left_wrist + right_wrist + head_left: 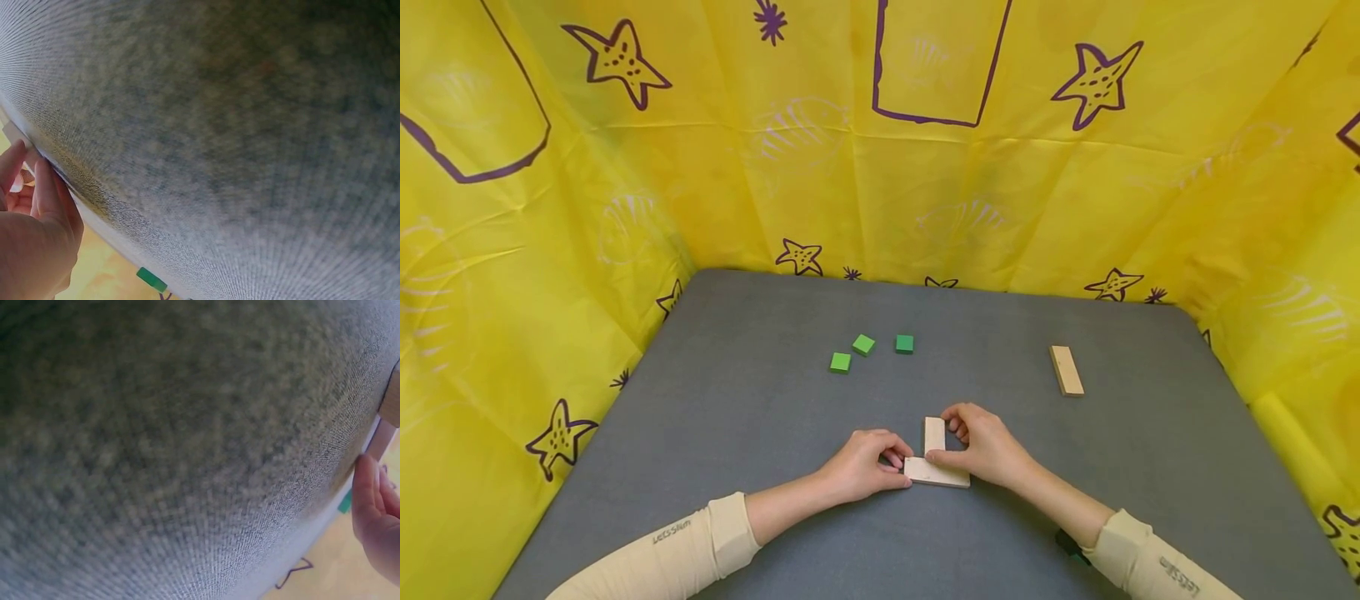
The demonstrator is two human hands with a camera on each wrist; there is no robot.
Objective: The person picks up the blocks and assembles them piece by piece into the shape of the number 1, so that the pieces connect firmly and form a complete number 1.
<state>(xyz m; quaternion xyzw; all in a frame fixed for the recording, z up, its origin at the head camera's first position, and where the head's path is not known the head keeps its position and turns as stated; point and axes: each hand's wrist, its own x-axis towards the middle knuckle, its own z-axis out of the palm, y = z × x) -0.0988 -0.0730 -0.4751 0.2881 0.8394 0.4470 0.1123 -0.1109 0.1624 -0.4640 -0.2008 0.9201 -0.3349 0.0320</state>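
Note:
Two plain wooden blocks lie together on the grey table in the head view. One wooden block [937, 473] runs left to right, and my left hand [861, 467] pinches its left end between thumb and fingers. A second wooden block [934, 435] points away from me, its near end meeting the first block's far side. My right hand [988, 446] holds this one, thumb at the near end and index finger by the far right corner. The left wrist view shows the left hand [40, 231] at a block's edge; the right hand [378, 506] shows at the right wrist view's edge.
Farther back on the grey table [760, 333] lie two light green blocks [840, 363] and a dark green block [905, 344]. Another wooden block [1067, 371] lies at the right. A dark object [1070, 546] is partly hidden by the right forearm. Yellow cloth [850, 183] surrounds the table.

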